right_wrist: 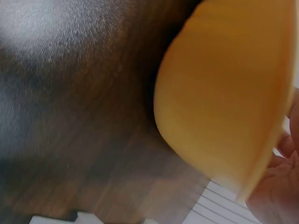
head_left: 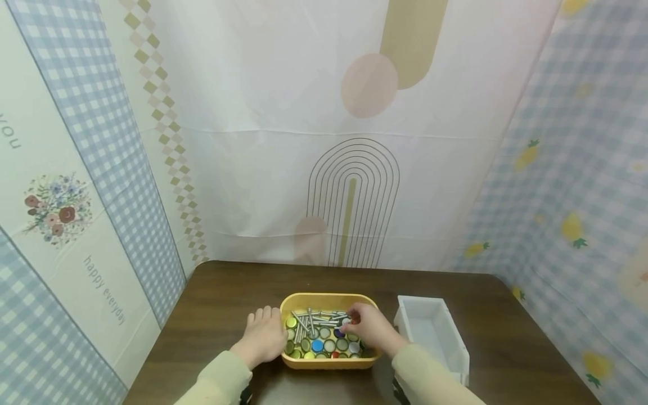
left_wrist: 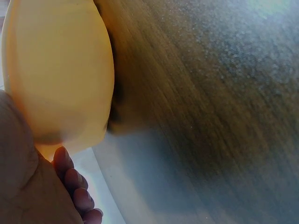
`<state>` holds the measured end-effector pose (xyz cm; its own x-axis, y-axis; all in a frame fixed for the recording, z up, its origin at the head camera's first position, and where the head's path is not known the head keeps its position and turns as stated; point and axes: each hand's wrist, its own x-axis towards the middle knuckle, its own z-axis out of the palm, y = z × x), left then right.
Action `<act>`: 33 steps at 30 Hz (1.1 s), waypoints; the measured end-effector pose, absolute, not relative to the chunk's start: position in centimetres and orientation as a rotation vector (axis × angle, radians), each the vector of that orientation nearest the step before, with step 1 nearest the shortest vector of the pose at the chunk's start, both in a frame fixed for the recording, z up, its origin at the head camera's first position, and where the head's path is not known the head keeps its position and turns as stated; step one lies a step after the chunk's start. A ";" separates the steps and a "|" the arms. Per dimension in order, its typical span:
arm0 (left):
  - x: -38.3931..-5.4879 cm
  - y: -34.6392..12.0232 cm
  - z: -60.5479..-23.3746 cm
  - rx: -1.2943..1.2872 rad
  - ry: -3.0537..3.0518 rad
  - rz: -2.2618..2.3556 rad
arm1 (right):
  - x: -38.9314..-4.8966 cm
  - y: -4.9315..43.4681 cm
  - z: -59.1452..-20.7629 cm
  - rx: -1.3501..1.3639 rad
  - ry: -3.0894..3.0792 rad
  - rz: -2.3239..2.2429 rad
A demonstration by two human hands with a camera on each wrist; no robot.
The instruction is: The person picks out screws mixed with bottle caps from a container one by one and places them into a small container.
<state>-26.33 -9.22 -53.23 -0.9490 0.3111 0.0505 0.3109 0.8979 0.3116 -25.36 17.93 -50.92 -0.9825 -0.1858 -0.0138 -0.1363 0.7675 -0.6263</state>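
Observation:
A yellow oblong tub stands on the table, holding metal bolts heaped toward its far side and bottle caps of several colours nearer me. My left hand rests against the tub's left end with its fingers extended; the left wrist view shows its fingertips beside the yellow wall. Over the right rim reaches my right hand, its thumb and fingers bent down among the bolts and caps. Whether they pinch something is too small to tell. In the right wrist view the tub wall partly hides this hand.
Right of the tub stands a white open bin, close to my right forearm. Both sit on a dark wooden table. Patterned cloths hang behind the table and on both sides.

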 end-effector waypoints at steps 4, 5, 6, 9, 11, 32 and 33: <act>-26.3 -9.2 -53.2 0.505 3.065 0.503 | -25.5 17.5 -51.6 -0.278 2.887 -0.962; -26.3 -9.2 -53.2 0.504 3.062 0.505 | -25.6 17.4 -51.8 -0.281 2.889 -0.957; -26.3 -9.2 -53.2 0.504 3.060 0.508 | -25.6 17.4 -51.9 -0.282 2.894 -0.948; -26.3 -9.2 -53.2 0.500 3.054 0.512 | -25.8 17.2 -52.3 -0.291 2.905 -0.929; -26.3 -9.2 -53.2 0.499 3.053 0.519 | -25.8 17.1 -52.5 -0.312 2.915 -0.921; -26.3 -9.3 -53.1 0.497 3.041 0.524 | -25.7 16.7 -53.2 -0.352 2.947 -0.862; -26.3 -9.3 -53.1 0.498 3.041 0.526 | -25.7 16.7 -53.2 -0.362 2.953 -0.856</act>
